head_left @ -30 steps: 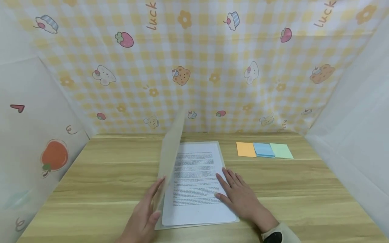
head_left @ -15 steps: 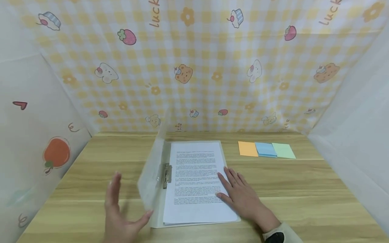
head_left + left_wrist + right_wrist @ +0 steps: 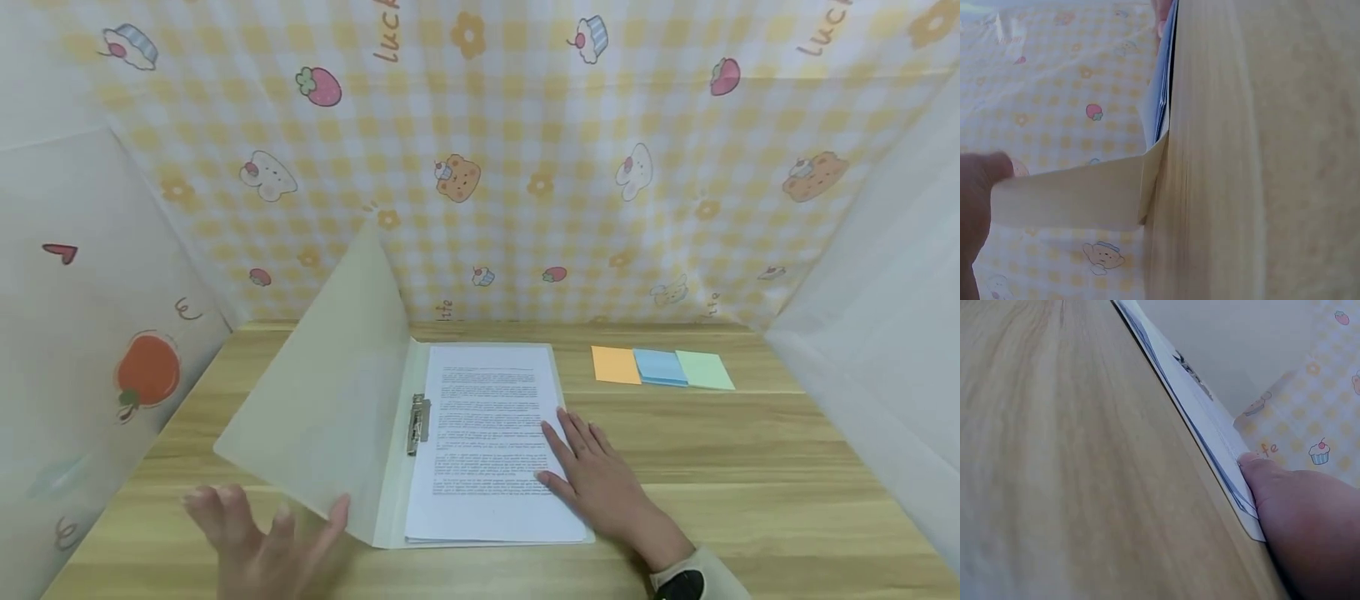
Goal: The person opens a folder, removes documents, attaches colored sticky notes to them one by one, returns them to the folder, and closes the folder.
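A pale cream file folder lies on the table with its front cover [image 3: 322, 392] raised and tilted over to the left. Inside it, a stack of printed sheets [image 3: 487, 512] rests against the right-hand board, beside a metal clip [image 3: 416, 425] near the spine. My left hand [image 3: 258, 546] is at the cover's lower edge, thumb against it and fingers spread; the left wrist view shows the thumb [image 3: 999, 165] at the cover's rim. My right hand [image 3: 600, 487] rests flat on the right side of the sheets, fingers extended.
Orange [image 3: 617, 365], blue [image 3: 660, 367] and green [image 3: 705, 370] sticky notes lie side by side at the back right of the wooden table [image 3: 712, 450]. A yellow checked cloth [image 3: 510, 225] hangs behind, with white sheeting at both sides.
The folder's cover has swung left, uncovering the clip and more of the sheets. My left hand has moved left and down with its fingers spreading. My right hand stays on the sheets.
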